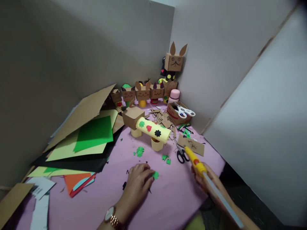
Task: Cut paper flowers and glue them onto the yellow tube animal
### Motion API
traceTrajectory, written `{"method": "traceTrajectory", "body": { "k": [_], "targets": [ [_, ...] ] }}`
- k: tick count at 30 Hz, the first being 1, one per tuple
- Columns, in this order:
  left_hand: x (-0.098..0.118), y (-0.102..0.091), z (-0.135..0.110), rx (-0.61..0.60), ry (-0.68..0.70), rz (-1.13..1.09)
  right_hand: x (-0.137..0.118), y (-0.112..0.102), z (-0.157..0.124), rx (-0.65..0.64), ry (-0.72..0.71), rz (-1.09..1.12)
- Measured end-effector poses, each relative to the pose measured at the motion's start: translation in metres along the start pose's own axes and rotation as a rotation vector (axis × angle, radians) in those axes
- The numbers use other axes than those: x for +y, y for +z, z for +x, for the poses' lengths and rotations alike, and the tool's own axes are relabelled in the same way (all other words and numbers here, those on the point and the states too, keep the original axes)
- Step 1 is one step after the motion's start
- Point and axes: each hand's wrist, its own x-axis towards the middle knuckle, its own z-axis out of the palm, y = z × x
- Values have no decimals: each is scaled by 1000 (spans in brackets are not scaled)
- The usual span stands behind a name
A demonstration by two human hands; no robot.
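Note:
My right hand grips a yellow hot glue gun, a long pale glue stick sticking out of its back end. Low over the table, my left hand has its thumb and index finger at the edge of a small green paper flower. Beyond it stands a cardboard animal figure, with a box head and a pale yellow tube body bearing green, red and black cutouts. Black-handled scissors lie beside the glue gun's nozzle. More green cutouts lie between hand and figure.
Coloured paper and cardboard sheets are stacked on the left. Several finished animal figures line the back. At right are a cardboard box with white-handled scissors, a pink-lidded container and paper scraps. Walls close in the table.

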Motion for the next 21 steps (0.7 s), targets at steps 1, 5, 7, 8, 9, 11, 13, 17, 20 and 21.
{"method": "traceTrajectory", "body": {
  "k": [1, 5, 7, 8, 9, 11, 13, 17, 20, 21],
  "targets": [
    [-1, 1, 0, -3, -9, 1, -6, 9, -4, -88, 56, 38],
    [-1, 2, 0, -5, -31, -3, -21, 35, -18, -334, 241, 107],
    [0, 2, 1, -8, -36, -4, -25, 40, -21, -381, 283, 90],
    [0, 2, 1, -7, -38, -4, -26, 41, -21, -400, 289, 71],
    [1, 2, 1, -5, -39, -3, -26, 42, -21, -423, 285, 48],
    [2, 1, 1, -1, -40, -3, -27, 43, -18, -467, 254, 1],
    [2, 1, 1, -2, -39, -5, -29, 44, -16, -476, 217, -48],
    [2, 0, 1, -4, -35, -17, -30, 47, -13, -482, 197, -86],
    [1, 1, 0, 7, -31, -22, -28, 49, -13, -499, 192, -78],
    [1, 2, 0, 12, -33, -21, -28, 49, -13, -497, 193, -79]
  ]
}}
